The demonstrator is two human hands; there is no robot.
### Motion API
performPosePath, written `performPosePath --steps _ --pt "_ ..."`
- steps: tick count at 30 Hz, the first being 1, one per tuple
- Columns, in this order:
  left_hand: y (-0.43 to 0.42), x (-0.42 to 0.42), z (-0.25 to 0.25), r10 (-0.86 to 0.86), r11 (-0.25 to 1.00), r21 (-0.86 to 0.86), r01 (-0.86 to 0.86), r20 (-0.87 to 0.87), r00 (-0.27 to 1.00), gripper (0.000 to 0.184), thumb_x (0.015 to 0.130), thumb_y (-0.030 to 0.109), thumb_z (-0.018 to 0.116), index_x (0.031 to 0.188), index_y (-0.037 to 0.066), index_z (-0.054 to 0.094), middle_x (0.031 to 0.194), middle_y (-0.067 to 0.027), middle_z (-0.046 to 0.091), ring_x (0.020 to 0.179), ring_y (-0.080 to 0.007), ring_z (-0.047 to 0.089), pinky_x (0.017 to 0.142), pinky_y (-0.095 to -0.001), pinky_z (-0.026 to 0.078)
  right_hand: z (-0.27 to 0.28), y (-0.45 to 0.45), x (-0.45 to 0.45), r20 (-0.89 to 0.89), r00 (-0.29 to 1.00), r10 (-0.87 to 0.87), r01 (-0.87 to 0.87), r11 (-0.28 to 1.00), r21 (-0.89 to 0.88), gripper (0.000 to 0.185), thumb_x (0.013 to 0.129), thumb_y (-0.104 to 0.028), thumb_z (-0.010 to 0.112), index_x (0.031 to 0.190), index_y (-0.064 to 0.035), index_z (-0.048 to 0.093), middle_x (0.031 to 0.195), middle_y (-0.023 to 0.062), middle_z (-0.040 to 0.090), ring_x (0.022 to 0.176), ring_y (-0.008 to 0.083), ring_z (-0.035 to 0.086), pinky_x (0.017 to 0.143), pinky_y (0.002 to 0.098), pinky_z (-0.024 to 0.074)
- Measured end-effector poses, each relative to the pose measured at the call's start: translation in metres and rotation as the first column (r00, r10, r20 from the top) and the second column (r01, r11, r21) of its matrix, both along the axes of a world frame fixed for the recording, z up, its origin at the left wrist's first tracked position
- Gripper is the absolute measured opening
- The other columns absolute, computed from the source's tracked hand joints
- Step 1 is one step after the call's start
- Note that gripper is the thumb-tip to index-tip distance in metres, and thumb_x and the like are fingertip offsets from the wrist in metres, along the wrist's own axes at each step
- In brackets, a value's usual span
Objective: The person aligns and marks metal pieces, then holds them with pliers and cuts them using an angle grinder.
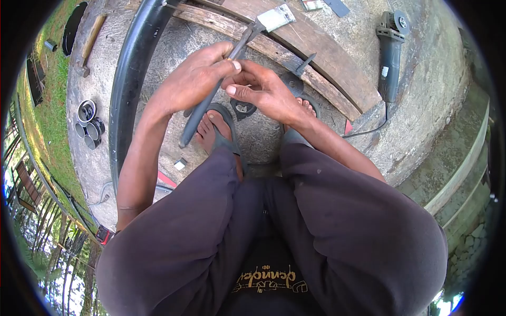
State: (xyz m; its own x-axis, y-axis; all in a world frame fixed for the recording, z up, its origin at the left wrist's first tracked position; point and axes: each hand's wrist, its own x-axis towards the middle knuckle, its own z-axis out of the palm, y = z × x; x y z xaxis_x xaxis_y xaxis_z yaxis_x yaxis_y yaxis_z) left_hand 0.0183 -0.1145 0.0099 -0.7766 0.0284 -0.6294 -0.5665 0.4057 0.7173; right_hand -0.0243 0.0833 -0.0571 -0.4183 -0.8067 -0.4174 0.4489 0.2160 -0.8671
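Note:
My left hand is closed around a long hand tool with dark grey grips, which looks like snips or pliers. The tool slants from above my left foot up to the right. At its metal head lies a flat whitish piece; I cannot tell whether the jaws grip it. My right hand has its fingers curled close by my left thumb, and what they hold, if anything, is hidden. Beneath my hands, a dark ring-shaped piece lies on the concrete between my feet.
A thick black tube curves along my left. Beyond it are a wooden-handled hammer and several short pipe rings. Wooden planks lie ahead, with a pointed metal piece on them. A corded angle grinder rests at the right.

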Motion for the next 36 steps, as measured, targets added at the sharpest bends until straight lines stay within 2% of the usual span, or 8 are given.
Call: performPosePath --steps 3,6,9,12,21,27,30,36 --pt "-0.006 -0.006 -0.006 -0.025 0.999 -0.031 0.026 0.036 0.999 0.044 0.095 0.036 0.059 0.123 0.003 0.065 0.109 -0.0115 0.066 0.105 -0.0202 0.061 0.094 -0.0353 0.046 0.003 0.001 -0.003 -0.023 1.000 0.007 -0.007 1.000 0.031 0.069 0.095 -0.026 0.074 0.146 0.0099 0.045 0.114 0.0189 0.073 0.107 0.0276 0.071 0.096 0.0412 0.0552" --pt "-0.011 -0.006 -0.019 -0.043 0.999 -0.004 0.043 -0.012 0.999 0.037 0.096 0.033 0.057 0.116 0.002 0.065 0.102 -0.0095 0.063 0.099 -0.0195 0.059 0.091 -0.0342 0.045 -0.001 0.002 -0.005 -0.016 0.999 0.028 -0.027 0.998 0.055 0.073 0.094 -0.026 0.075 0.148 0.0109 0.043 0.114 0.0189 0.073 0.107 0.0274 0.071 0.096 0.0413 0.0549" --pt "-0.005 -0.009 -0.012 -0.008 0.997 -0.081 0.005 -0.034 0.999 0.032 0.095 0.031 0.054 0.099 0.000 0.060 0.087 -0.0146 0.056 0.083 -0.0260 0.055 0.080 -0.0435 0.044 -0.005 0.002 -0.002 0.000 0.999 0.038 -0.038 0.998 0.057 0.078 0.094 -0.027 0.076 0.151 0.0106 0.038 0.113 0.0185 0.074 0.107 0.0270 0.071 0.096 0.0409 0.0544" --pt "-0.011 -0.011 -0.017 -0.044 0.993 -0.104 0.046 0.029 0.999 0.033 0.098 0.032 0.056 0.110 0.003 0.064 0.091 -0.0084 0.054 0.087 -0.0214 0.051 0.085 -0.0375 0.043 -0.007 -0.001 -0.002 0.042 0.998 0.049 -0.052 0.996 0.068 0.083 0.093 -0.027 0.076 0.154 0.0104 0.034 0.112 0.0183 0.075 0.107 0.0257 0.071 0.096 0.0395 0.0539" --pt "-0.007 -0.012 -0.025 -0.053 0.989 -0.138 0.060 0.052 0.997 0.037 0.099 0.035 0.055 0.112 0.001 0.063 0.102 -0.0147 0.063 0.099 -0.0261 0.060 0.092 -0.0406 0.045 -0.013 -0.001 -0.003 0.017 0.996 0.082 -0.084 0.991 0.107 0.087 0.092 -0.029 0.077 0.156 0.0099 0.032 0.111 0.0186 0.075 0.107 0.0268 0.071 0.098 0.0407 0.0524" --pt "-0.005 -0.014 -0.028 -0.075 0.982 -0.172 0.082 0.047 0.996 0.036 0.100 0.034 0.053 0.113 0.002 0.062 0.102 -0.0162 0.063 0.098 -0.0279 0.061 0.090 -0.0412 0.046 -0.013 0.001 -0.006 -0.016 0.996 0.089 -0.087 0.988 0.125 0.087 0.093 -0.031 0.076 0.156 0.0101 0.031 0.111 0.0186 0.075 0.107 0.0268 0.071 0.098 0.0415 0.0526" --pt "0.000 -0.008 -0.034 -0.035 0.987 -0.160 0.013 -0.135 0.990 0.036 0.103 0.033 0.049 0.104 -0.001 0.059 0.086 -0.0159 0.053 0.081 -0.0339 0.056 0.077 -0.0490 0.044 -0.009 0.002 -0.010 -0.010 0.996 0.092 -0.090 0.987 0.134 0.088 0.093 -0.032 0.076 0.157 0.0092 0.031 0.111 0.0184 0.075 0.106 0.0264 0.072 0.097 0.0419 0.0536" --pt "0.007 0.001 -0.053 -0.119 0.969 -0.240 0.055 -0.261 0.958 0.026 0.102 0.024 0.055 0.107 -0.002 0.055 0.100 -0.0176 0.054 0.094 -0.0342 0.056 0.084 -0.0479 0.043 -0.004 0.011 -0.012 -0.070 0.993 0.100 -0.090 0.987 0.136 0.067 0.098 -0.021 0.073 0.153 0.0006 0.044 0.112 0.0146 0.074 0.106 0.0220 0.070 0.094 0.0388 0.0562"
